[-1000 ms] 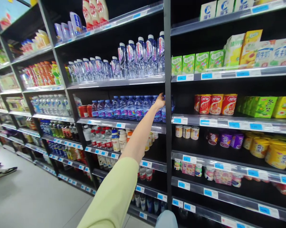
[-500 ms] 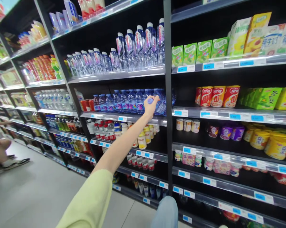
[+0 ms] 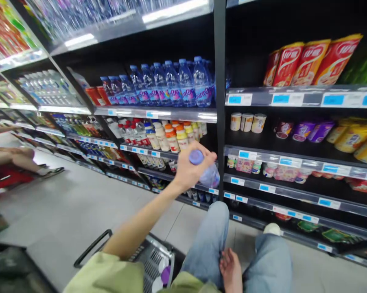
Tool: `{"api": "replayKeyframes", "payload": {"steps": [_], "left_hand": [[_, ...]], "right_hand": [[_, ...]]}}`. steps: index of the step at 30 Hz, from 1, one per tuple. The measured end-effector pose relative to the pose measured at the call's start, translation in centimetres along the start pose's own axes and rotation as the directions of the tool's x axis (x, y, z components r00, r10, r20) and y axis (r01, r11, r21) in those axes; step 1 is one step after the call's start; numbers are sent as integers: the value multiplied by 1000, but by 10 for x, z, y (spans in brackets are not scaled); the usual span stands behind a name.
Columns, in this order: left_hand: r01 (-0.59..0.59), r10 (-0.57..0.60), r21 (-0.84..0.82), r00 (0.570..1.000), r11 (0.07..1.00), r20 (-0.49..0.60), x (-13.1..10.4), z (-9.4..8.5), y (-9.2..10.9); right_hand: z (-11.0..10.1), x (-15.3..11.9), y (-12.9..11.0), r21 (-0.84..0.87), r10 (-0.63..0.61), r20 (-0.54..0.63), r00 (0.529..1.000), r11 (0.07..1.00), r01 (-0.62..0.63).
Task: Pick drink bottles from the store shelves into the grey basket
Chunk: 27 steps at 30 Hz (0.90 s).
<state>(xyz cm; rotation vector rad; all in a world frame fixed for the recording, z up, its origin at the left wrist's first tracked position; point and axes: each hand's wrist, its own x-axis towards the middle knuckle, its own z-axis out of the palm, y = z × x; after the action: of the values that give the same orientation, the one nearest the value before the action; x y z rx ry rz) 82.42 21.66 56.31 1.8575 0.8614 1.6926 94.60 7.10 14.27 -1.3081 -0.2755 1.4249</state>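
Shop aisle, pale tiled floor (image 3: 64, 207), black shelving (image 3: 219, 101) ahead stocked in rows. My left hand (image 3: 191, 169) is extended at arm's length, fingers clamped round a water bottle (image 3: 205, 171) with a blue cap, held tilted, cap toward me, in front of the lower shelves and clear of them. My right hand (image 3: 230, 270) rests loosely open on my thigh, holding nothing. A wire basket (image 3: 153, 260) sits below my left arm. Another person's legs (image 3: 15, 156) occupy the far left.
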Motion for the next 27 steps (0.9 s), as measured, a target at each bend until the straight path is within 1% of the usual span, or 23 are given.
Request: {"api": "replayKeyframes", "payload": {"steps": [1, 2, 3, 4, 5, 6, 7, 8, 9, 11, 13, 15, 17, 18, 20, 22, 24, 27], "left_hand": [[201, -195, -71, 977, 977, 81, -29, 7, -27], [398, -376, -144, 913, 906, 157, -59, 16, -57], [569, -531, -207, 820, 796, 211, -90, 27, -89], [694, -654, -264, 720, 670, 233, -120, 39, -120], [781, -741, -293, 620, 552, 256, -150, 50, -148], [833, -797, -298, 541, 466, 269, -177, 62, -172], [860, -835, -285, 492, 422, 248, -201, 72, -191], [872, -858, -276, 466, 404, 216, -220, 80, -206], [875, -868, -267, 458, 403, 191, -233, 85, -217], [869, -873, -272, 464, 414, 151, -246, 90, -230], [870, -871, -288, 459, 400, 174, -245, 88, -238], [880, -863, -301, 444, 368, 242, -240, 81, -243], [885, -851, -319, 432, 338, 297, -236, 72, -248], [885, -850, -333, 427, 324, 308, -236, 69, -249], [882, -856, -363, 416, 300, 306, -239, 64, -252], [873, -862, -389, 418, 294, 287, -242, 63, -253], [861, -863, -406, 431, 307, 262, -245, 65, -253], [853, -863, -415, 441, 318, 245, -244, 70, -253]], "right_hand": [[-1, -4, 2, 117, 21, 22, 1000, 993, -23], [-1, -8, 2, 233, 27, 48, 998, 972, -38], [-1, -12, 1, 322, 15, 77, 997, 946, -39], [-1, -15, -2, 360, -6, 97, 995, 933, -29], [-1, -18, -4, 360, -19, 97, 995, 933, -17], [-2, -21, -7, 328, -18, 85, 996, 945, -11], [-3, -23, -10, 274, -8, 59, 998, 962, -8], [-4, -24, -12, 207, 5, 26, 1000, 978, -11], [-5, -25, -14, 141, 15, -2, 1000, 990, -15], [-7, -25, -17, 45, 12, -32, 999, 999, -10], [-7, -23, -18, 2, -12, -36, 999, 1000, 12], [-6, -22, -16, -4, -10, -33, 999, 1000, 10], [-6, -21, -12, 10, 55, 13, 998, 998, -55], [-7, -20, -11, 15, 105, 47, 993, 994, -106], [-10, -19, -9, 13, 213, 121, 970, 976, -216], [-13, -18, -10, 19, 285, 167, 944, 956, -292], [-16, -16, -11, 49, 333, 211, 919, 935, -350], [-19, -14, -10, 101, 343, 260, 903, 920, -379]]}}
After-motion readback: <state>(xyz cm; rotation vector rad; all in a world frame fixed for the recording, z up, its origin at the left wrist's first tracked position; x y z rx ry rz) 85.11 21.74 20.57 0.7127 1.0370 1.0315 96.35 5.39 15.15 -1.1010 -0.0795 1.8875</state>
